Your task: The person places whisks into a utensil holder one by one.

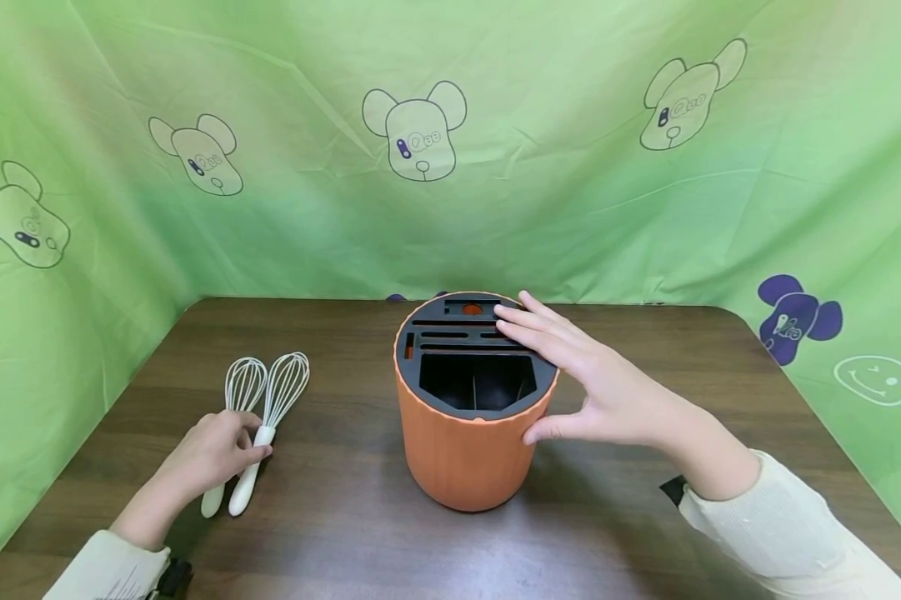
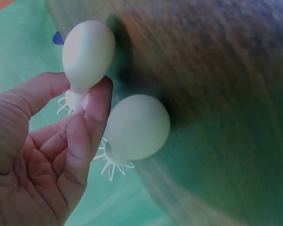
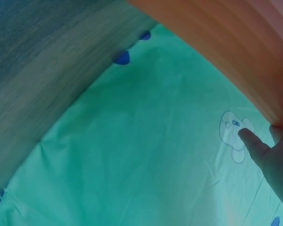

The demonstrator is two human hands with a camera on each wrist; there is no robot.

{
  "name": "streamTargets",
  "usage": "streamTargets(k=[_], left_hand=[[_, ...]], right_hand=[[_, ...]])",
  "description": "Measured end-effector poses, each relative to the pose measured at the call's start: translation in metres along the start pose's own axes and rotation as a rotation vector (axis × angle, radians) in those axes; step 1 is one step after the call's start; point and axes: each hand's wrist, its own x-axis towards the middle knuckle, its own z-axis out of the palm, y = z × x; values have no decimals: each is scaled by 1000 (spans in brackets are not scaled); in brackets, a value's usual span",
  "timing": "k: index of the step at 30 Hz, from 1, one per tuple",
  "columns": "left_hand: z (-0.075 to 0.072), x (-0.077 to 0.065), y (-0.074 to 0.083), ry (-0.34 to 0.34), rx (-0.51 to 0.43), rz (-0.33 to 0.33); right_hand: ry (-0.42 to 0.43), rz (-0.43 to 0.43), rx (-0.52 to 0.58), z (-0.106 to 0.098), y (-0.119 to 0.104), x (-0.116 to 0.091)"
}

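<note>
Two whisks with white handles and wire heads lie side by side on the left of the table. My left hand (image 1: 213, 450) pinches the handle of the right whisk (image 1: 246, 483) between thumb and fingers; the left whisk (image 1: 213, 498) lies just beside it. In the left wrist view the pinched handle's rounded end (image 2: 88, 54) juts out past the fingertips. An orange utensil holder (image 1: 474, 467) with a black slotted lid (image 1: 461, 402) stands upright at the middle. My right hand (image 1: 608, 387) rests against its right side, fingers stretched over the lid's edge and thumb lower on the wall.
The dark wooden table (image 1: 330, 533) carries the holder and whisks. A green curtain (image 1: 292, 217) with cartoon bear heads hangs behind the table and at both sides. A small black object (image 1: 673, 490) shows by the right sleeve.
</note>
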Motion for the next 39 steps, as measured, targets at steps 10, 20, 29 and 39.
streamTargets(k=[10,20,29,39], left_hand=[[-3,0,2,40,6,5],[-8,4,6,70,9,1],[-10,6,13,107,-2,13],[-8,3,25,160,-84,57]], right_hand=[[-20,23,32,1,-1,3],[-6,5,15,-2,0,5],[13,-9,3,-4,3,3],[16,0,39,1,2,1]])
